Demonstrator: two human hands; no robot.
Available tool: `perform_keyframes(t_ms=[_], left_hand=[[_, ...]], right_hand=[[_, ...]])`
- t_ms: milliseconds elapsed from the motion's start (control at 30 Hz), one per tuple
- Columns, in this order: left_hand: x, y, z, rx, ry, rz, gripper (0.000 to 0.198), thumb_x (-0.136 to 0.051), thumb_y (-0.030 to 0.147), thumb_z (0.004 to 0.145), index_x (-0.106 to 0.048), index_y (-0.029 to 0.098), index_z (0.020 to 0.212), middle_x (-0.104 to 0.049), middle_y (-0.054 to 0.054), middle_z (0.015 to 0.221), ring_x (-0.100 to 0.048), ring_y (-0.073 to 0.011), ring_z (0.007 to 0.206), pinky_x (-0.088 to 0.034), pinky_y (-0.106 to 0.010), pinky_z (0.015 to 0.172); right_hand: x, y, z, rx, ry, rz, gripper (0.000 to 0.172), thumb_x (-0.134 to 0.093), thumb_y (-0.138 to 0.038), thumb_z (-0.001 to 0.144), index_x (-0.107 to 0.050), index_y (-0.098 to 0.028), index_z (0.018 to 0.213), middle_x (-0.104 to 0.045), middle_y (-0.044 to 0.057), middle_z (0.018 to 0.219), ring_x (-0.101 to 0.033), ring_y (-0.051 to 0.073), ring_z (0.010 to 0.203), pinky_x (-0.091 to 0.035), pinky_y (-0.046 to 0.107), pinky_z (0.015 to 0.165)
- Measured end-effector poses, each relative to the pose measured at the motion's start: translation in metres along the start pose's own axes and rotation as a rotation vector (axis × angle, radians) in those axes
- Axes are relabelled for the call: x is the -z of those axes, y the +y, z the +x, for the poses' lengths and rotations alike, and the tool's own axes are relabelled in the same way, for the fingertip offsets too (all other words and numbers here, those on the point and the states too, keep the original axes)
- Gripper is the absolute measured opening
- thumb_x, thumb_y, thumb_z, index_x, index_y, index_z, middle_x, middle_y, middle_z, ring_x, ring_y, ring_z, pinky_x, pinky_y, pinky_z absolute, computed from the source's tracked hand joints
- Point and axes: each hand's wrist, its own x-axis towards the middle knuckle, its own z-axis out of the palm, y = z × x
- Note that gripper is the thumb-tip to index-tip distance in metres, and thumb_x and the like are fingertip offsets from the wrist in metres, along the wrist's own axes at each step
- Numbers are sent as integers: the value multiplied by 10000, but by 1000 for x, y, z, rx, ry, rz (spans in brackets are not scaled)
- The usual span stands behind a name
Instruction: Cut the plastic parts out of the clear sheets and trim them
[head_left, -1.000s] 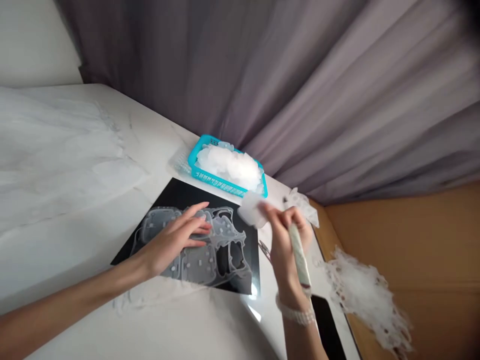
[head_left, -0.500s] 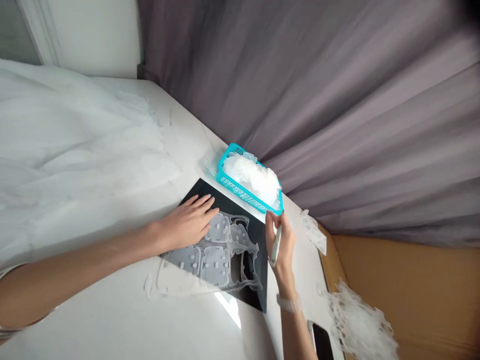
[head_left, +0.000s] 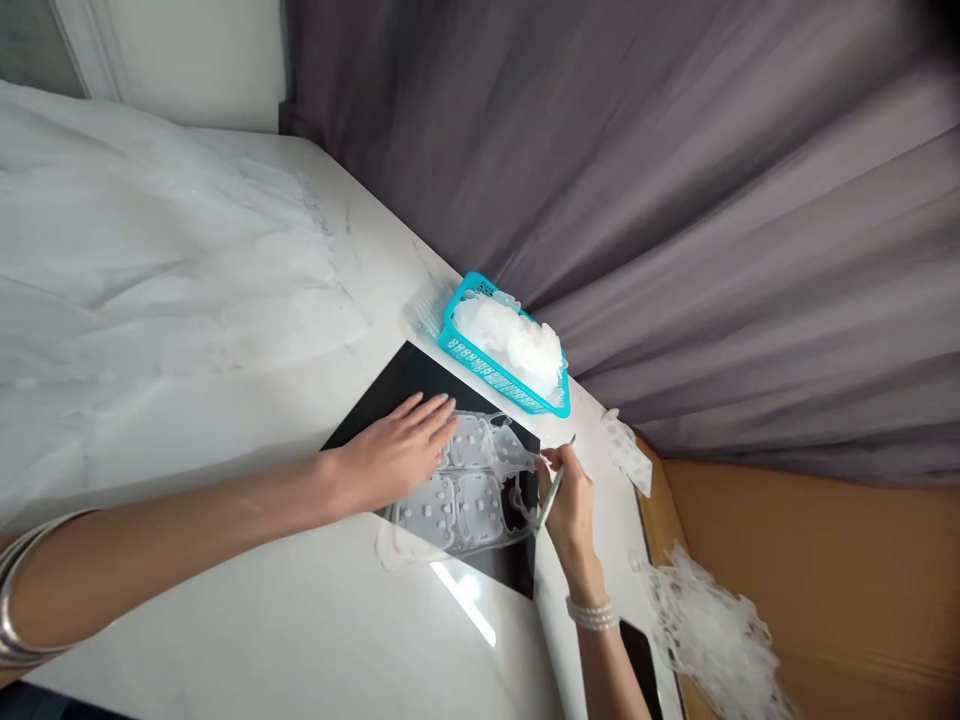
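While the left hand (head_left: pixel 394 465) lies flat, fingers (head_left: pixel 429 418) spread, on a clear studded plastic sheet (head_left: pixel 480 510), the right hand (head_left: pixel 570 500) pinches a slim pale pen-like tool (head_left: pixel 551 497) at the sheet's edge. Sheet sits on a glossy black board (head_left: pixel 409 385), beside a turquoise plastic basket (head_left: pixel 480 365) of white scraps (head_left: pixel 510 340).

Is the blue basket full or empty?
Full: white wispy material is heaped inside the blue basket, rising above its rim.
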Motion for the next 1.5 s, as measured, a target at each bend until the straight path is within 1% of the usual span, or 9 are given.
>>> perform_keyframes(t_ms=[167,300,433,567,667,833,1000,1267,1500], left_hand=[[-5,8,-12,-84,-53,-117,463,-385,225,976,-532,134,1405,-450,-190,1534,-364,-343,1459,-170,-544,1217],[1,13,-16,-16,-84,-90,473,-399,313,994,-532,94,1391,-456,-236,1516,-352,-385,1456,-181,-563,1199],[8,11,-22,35,-38,-229,430,-445,354,987,-573,169,1352,-505,-184,1495,-336,-384,1464,-164,-571,1201],[12,3,-27,-14,-57,-210,409,-463,356,984,-585,192,1338,-511,-171,1493,-358,-379,1453,-172,-563,1199],[18,1,-27,-87,-128,56,410,-441,339,997,-573,151,1336,-503,-204,1489,-394,-363,1431,-230,-538,1173],[34,6,-20,-193,-224,433,397,-466,347,997,-590,113,1293,-574,-205,1406,-488,-323,1335,-340,-468,1074],[44,5,-16,-178,-202,425,327,-560,396,952,-645,212,1208,-610,-117,1378,-512,-288,1286,-361,-400,1007],[47,8,-15,-163,-222,445,304,-570,383,942,-663,210,1174,-622,-117,1359,-516,-298,1251,-359,-397,962],[50,12,-16,-158,-254,549,328,-477,366,984,-647,202,1213,-585,-122,1409,-516,-330,1237,-371,-446,917]], right_hand=[[10,-22,3,-175,95,193,376,-431,-570,968,-551,-214,967,-666,76,904,-631,225,775,-465,358,733],[-4,-66,-9,-305,-54,596,510,-320,-599,1001,-620,-218,1158,-667,48,920,-660,187,706,-525,336,696],[-29,-93,-15,-303,-187,658,513,-377,-586,1000,-704,-196,1067,-703,48,796,-675,195,690,-537,340,730],[-47,-99,-16,-267,-191,726,442,-444,-554,993,-699,-194,1000,-684,26,681,-665,195,631,-529,320,638],[-51,-101,-16,-199,-189,664,353,-535,-504,969,-694,-194,914,-686,24,702,-666,188,647,-522,303,612],[-52,-102,-16,-43,-217,462,263,-524,-393,995,-694,-200,944,-710,32,796,-670,175,716,-504,297,663],[-53,-102,-14,71,-240,399,268,-489,-351,1014,-697,-202,934,-692,25,777,-637,160,693,-485,288,653],[-58,-110,-7,149,-219,288,268,-454,-309,1023,-679,-186,944,-674,28,763,-619,161,687,-479,291,647],[-39,-113,-28,203,-215,176,213,-488,-239,1014,-644,-181,882,-651,16,732,-572,133,614,-444,271,586]])
